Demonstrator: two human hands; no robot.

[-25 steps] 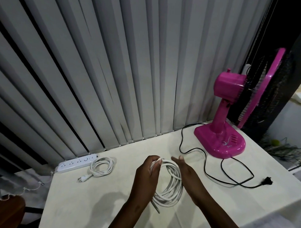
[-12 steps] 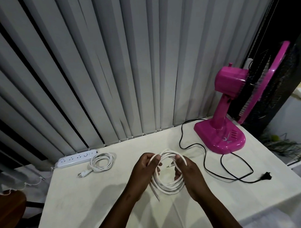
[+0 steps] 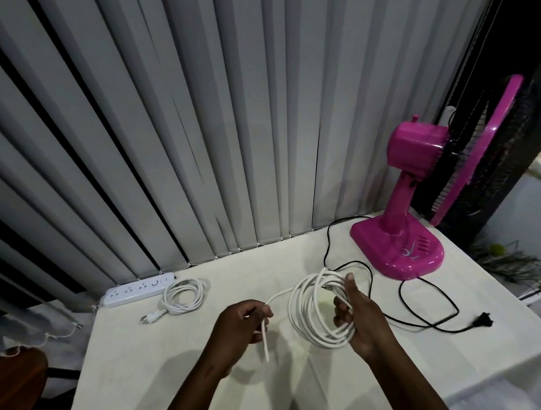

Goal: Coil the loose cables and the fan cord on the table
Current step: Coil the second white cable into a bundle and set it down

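Note:
A white cable coil (image 3: pixel 308 316) of several loops hangs over the table's middle, held by my right hand (image 3: pixel 357 321) on its right side. My left hand (image 3: pixel 243 320) pinches the coil's loose tail, which dangles down from my fingers. The pink fan (image 3: pixel 407 209) stands at the back right. Its black cord (image 3: pixel 412 314) lies loose across the table in wide curves, ending in a plug (image 3: pixel 483 320) near the right edge. A white power strip (image 3: pixel 137 289) lies at the back left with its own white cord (image 3: pixel 183 297) wound in a neat ring beside it.
Grey vertical blinds (image 3: pixel 204 126) hang behind the cream table (image 3: pixel 153 369). A brown chair seat (image 3: pixel 11 376) shows past the left edge. The table drops off at the right, close to the black plug.
My hands have drawn apart. The coil is now held by my right hand alone, and my left hand has pulled the loose tail out to the left.

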